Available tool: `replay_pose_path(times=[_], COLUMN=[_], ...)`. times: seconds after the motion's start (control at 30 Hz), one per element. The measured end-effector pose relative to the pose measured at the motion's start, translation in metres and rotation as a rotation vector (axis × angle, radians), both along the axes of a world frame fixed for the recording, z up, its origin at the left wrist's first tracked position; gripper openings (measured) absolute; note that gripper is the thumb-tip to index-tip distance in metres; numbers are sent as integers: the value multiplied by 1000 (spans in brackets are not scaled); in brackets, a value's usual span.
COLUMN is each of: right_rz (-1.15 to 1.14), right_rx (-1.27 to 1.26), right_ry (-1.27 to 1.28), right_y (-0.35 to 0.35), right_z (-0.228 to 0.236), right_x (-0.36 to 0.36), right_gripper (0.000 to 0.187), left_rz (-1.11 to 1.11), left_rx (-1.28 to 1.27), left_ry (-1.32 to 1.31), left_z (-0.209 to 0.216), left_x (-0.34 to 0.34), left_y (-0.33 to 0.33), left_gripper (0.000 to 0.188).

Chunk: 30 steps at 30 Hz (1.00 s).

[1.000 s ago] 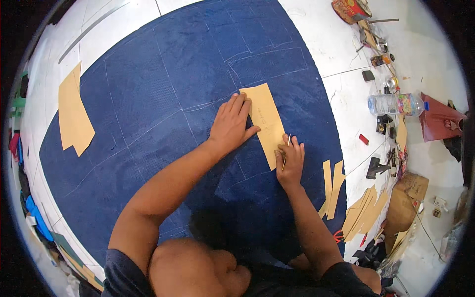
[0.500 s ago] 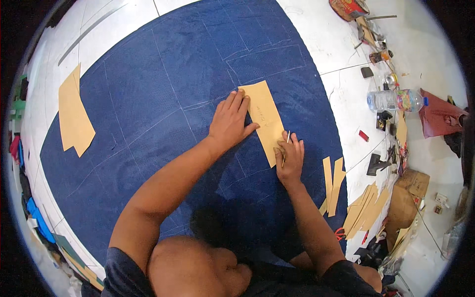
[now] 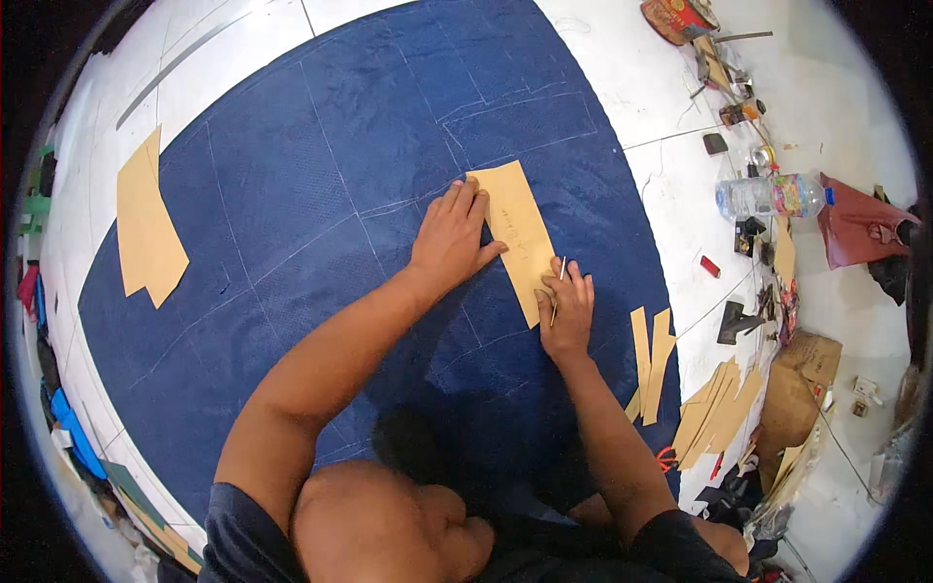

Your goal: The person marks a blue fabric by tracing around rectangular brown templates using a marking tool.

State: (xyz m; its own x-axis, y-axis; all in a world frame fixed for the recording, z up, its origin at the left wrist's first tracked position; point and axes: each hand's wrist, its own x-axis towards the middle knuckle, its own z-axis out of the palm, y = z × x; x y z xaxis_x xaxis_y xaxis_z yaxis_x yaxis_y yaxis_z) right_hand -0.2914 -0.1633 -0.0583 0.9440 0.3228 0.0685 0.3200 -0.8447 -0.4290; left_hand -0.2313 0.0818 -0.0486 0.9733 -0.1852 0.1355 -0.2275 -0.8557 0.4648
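Toward the blue cloth's right edge, the left hand lies open on the tan card while the right hand grips a thin stick beside it, apparently tracing, so the next stroke calls for keeping the card still.

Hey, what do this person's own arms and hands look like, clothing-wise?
Dark short sleeves, near black, cover the upper arms. Below them, both forearms are bare. The left hand and right hand wear no gloves; no watch shows.
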Motion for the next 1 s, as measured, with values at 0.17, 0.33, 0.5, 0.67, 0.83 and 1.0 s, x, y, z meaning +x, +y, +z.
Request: replay_pose_path(times=[0.17,0.33,0.5,0.67,0.83,1.0], right_rz=[-2,-28,-69,-64,-49,-77], right_rx=[-7,58,41,39,35,37], right_ry=[42,22,19,-57,-48,-51], right_y=[-2,-11,-22,-24,-22,-21], right_z=[-1,4,4,-1,-1,0], right_x=[0,-5,-25,-26,-27,-26], right_gripper=[27,32,35,33,34,37], left_rz=[-17,-27,-11,-9,5,0], left_rx=[-7,30,86,106,137,143], left_ry=[18,29,27,68,61,77], left_z=[3,8,9,7,4,5], left_x=[3,6,-1,-1,-4,-4], left_y=[0,0,-5,-11,-10,-10], left_gripper=[80,86,97,105,108,107])
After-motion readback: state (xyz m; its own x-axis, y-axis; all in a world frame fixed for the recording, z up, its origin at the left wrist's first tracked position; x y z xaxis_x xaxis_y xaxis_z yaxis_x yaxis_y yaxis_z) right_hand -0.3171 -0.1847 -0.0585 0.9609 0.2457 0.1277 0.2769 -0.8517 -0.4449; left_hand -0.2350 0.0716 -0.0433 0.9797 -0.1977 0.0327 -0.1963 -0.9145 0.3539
